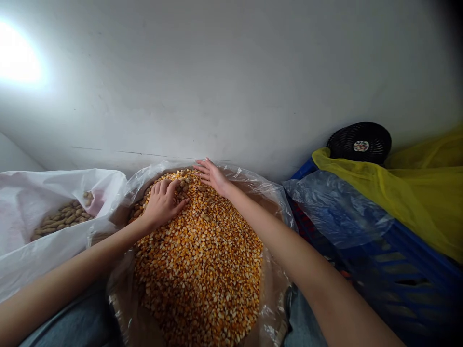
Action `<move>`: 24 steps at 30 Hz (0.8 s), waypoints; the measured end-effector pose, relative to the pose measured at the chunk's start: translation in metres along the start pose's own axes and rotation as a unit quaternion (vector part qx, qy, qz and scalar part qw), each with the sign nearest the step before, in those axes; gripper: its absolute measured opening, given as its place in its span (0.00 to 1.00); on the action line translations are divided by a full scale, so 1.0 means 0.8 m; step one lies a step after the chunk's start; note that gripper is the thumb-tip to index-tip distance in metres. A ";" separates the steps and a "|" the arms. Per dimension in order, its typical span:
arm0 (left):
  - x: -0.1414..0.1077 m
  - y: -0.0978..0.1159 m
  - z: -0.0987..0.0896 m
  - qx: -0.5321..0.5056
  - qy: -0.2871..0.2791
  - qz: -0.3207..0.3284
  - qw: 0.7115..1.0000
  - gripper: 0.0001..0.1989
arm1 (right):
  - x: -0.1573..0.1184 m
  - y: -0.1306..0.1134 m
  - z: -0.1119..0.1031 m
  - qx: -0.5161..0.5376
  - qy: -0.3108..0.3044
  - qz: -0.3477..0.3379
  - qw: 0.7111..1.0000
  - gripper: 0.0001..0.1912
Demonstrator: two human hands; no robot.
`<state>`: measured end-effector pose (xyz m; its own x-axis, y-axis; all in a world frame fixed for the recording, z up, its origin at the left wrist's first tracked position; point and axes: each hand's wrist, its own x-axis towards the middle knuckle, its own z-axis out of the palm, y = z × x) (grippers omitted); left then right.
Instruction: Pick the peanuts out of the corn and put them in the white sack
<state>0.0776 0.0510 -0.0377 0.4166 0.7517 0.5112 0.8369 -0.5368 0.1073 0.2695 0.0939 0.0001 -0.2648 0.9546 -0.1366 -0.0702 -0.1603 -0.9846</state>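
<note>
A clear plastic bag [278, 202] full of corn kernels [202, 255] stands in front of me. Several unshelled peanuts [183, 185] lie on the kernels near the far side, and more are along the left edge. My left hand [162, 202] rests palm down at these peanuts, thumb spread away from bent fingers; what is under the palm is hidden. Just right of them, my right hand [214, 177] is over the far edge of the corn, fingers stretched out and apart, holding nothing that I can see.
To the left, a white sack [108, 180] holds peanuts [67, 217]. A blue plastic crate [408, 246] stands at the right with clear plastic sheet [336, 202], yellow mesh cloth [430, 202] and a black round basket [360, 140] on it. A white wall [231, 86] rises behind.
</note>
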 end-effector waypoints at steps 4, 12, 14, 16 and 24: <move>0.000 0.000 -0.002 -0.001 -0.004 0.002 1.000 0.27 | -0.005 -0.002 -0.012 -0.039 0.001 0.014 0.999 0.24; 0.003 -0.002 -0.006 -0.029 0.000 -0.014 0.999 0.20 | -0.024 0.010 -0.031 -0.381 0.045 -0.092 0.919 0.08; 0.005 -0.005 -0.008 -0.032 0.006 -0.013 0.999 0.18 | -0.032 0.015 -0.036 -0.448 -0.013 -0.131 0.884 0.07; 0.006 -0.009 -0.011 -0.033 0.013 -0.005 0.999 0.18 | -0.044 0.022 -0.040 -0.472 -0.064 -0.157 0.865 0.09; 0.007 -0.017 -0.018 -0.048 0.020 0.023 0.998 0.17 | -0.081 0.061 -0.050 -0.495 -0.008 -0.175 0.851 0.23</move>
<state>0.0635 0.0568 -0.0240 0.4372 0.7108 0.5510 0.7791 -0.6054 0.1628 0.3221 0.0343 -0.0431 -0.4090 0.8950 0.1779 0.6951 0.4318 -0.5748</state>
